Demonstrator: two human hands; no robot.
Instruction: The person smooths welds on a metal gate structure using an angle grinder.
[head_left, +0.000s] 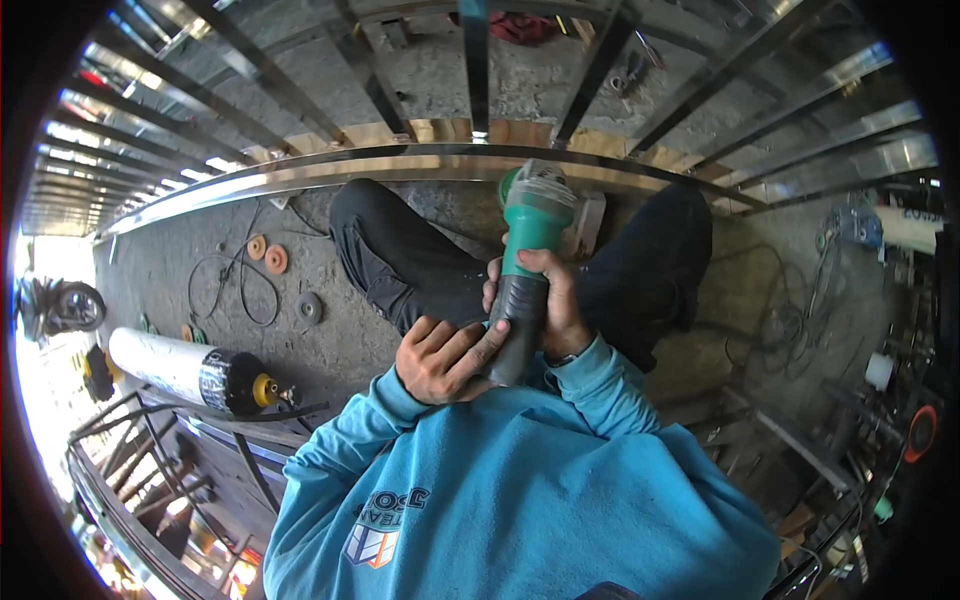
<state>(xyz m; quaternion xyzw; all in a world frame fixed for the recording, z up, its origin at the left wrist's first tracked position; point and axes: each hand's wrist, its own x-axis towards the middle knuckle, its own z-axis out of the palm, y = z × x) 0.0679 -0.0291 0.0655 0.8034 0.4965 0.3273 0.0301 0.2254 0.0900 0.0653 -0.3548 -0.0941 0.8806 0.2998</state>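
A green and black angle grinder (525,270) stands up in front of my torso between my legs, its head pointing away from me toward the metal frame. My right hand (562,295) is closed around its body where green meets black, with the thumb across the front. Against the black rear end, my left hand (445,362) lays its index finger along the casing, and the other fingers are curled. The left thumb is hidden. Beyond the grinder's head runs a shiny metal rail (440,150) with several upright bars. The disc is only partly seen.
Orange discs (275,259), a dark disc (310,308) and a looped black cable (235,285) lie on the floor at left. A white and black gas cylinder (185,365) rests nearby. More cables (780,310) and metal parts are at right.
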